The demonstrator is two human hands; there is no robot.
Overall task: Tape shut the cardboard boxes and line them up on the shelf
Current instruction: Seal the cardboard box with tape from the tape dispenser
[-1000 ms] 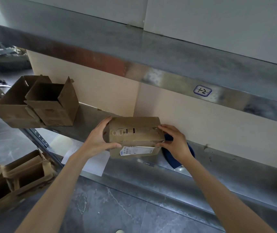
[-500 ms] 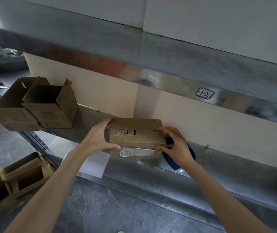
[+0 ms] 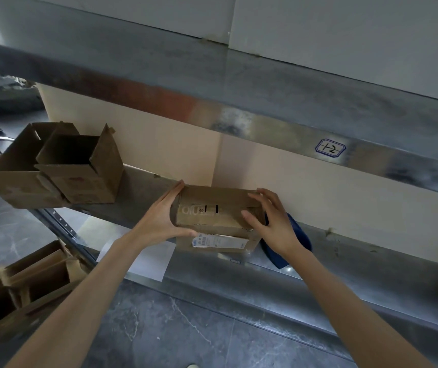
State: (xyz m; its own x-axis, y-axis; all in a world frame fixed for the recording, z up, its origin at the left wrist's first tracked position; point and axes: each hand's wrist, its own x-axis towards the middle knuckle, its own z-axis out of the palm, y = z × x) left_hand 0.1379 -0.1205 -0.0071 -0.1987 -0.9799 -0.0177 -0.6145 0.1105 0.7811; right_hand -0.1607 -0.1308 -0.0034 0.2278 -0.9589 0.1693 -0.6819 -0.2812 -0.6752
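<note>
Gripping left hand (image 3: 159, 216): clamped on the left end of the closed box (image 3: 217, 216), fingers wrapped over the far side, thumb running along the front face
Clasping right hand (image 3: 273, 224): curled over the box's right end, fingertips on the top edge, thumb pressed to the front
Box position: flaps down, at the lower shelf (image 3: 345, 264) near its front edge; whether it rests there or is held just above, cannot tell
Shipping label (image 3: 217, 240): white, on the box's front face, partly peeled
Blue object (image 3: 301, 235): on the shelf just behind the right hand, mostly hidden
2 open boxes (image 3: 79, 168): same shelf, well to the left, touching each other, flaps up
White sheet (image 3: 148, 258): below the left wrist, at the shelf's front edge
Floor boxes (image 3: 26, 285): open cardboard, lower left, on grey floor
Upper shelf tag (image 3: 330, 148): handwritten 12
</note>
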